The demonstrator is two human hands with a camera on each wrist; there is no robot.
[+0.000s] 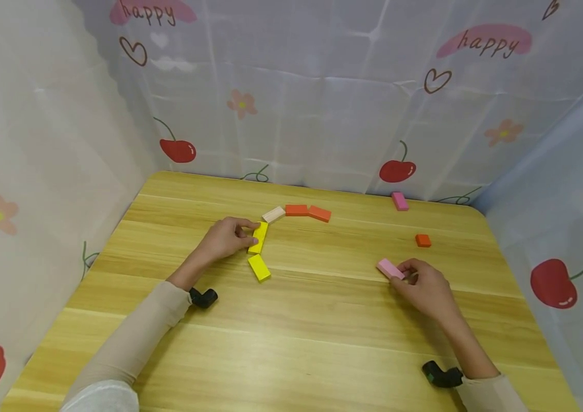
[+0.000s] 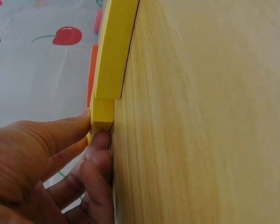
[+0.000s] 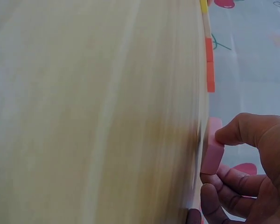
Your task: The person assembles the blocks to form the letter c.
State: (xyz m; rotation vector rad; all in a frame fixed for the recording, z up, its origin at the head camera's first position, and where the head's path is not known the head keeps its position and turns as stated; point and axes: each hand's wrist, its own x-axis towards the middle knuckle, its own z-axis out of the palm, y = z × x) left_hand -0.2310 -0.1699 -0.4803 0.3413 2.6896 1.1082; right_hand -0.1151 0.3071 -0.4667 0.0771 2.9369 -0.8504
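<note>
On the wooden table (image 1: 291, 343), toward its far-left part, a curved row of flat domino blocks is laid end to end. Its nearest piece is a yellow block (image 1: 259, 267) lying free. Just beyond it, the left hand (image 1: 224, 239) pinches a second yellow block (image 1: 259, 237) between thumb and curled fingers. In the left wrist view the fingertips (image 2: 99, 140) press on that block's end (image 2: 101, 116) while it lies flat on the wood, touching its yellow neighbour (image 2: 113, 51).

The row then bends right along the far edge: a cream block (image 1: 273, 214), then an orange-red block (image 1: 296, 210), then a second orange-red block (image 1: 319, 213). So five pieces look placed, with the one under the left hand seemingly being nudged into line.

Further right, three pieces lie outside the row. A pink block (image 1: 400, 201) lies near the far edge, well apart from the rest. A small orange-red block (image 1: 423, 240) sits right of the middle. The right hand (image 1: 425, 286) pinches a pale pink block (image 1: 390, 268) between thumb and fingers. The right wrist view shows the thumb (image 3: 233, 133) on the upper edge of this block (image 3: 212, 151), fingers curled under it; I cannot tell whether it is lifted clear of the wood.

As I judge it, the row is a little over half done, and these three pieces are left to join it.
</note>
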